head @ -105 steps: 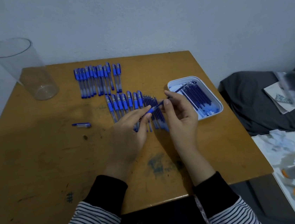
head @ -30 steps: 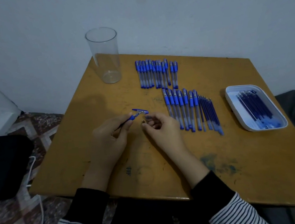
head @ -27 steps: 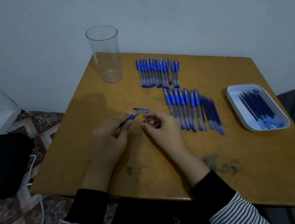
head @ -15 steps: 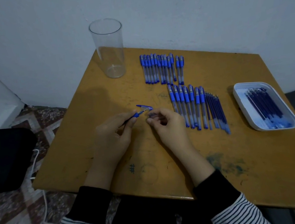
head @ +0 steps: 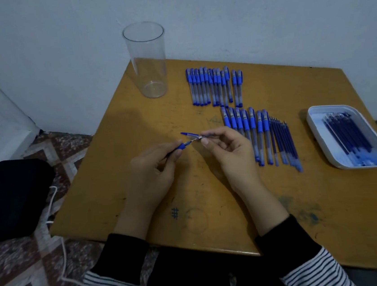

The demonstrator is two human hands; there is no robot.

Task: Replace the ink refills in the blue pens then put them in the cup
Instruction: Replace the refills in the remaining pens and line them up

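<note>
Cup (head: 146,60), empty, at the desk's (head: 330,197) far left corner; our left hand (head: 153,172) pinches one blue pen (head: 181,146), our right hand (head: 228,154) its tip piece (head: 202,137); we judge the rowed pens (head: 239,123) not yet done.

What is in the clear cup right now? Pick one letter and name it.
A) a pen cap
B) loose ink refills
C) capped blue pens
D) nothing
D: the clear cup shows a bare bottom through its wall, while the capped blue pens lie in rows on the table to its right.
</note>
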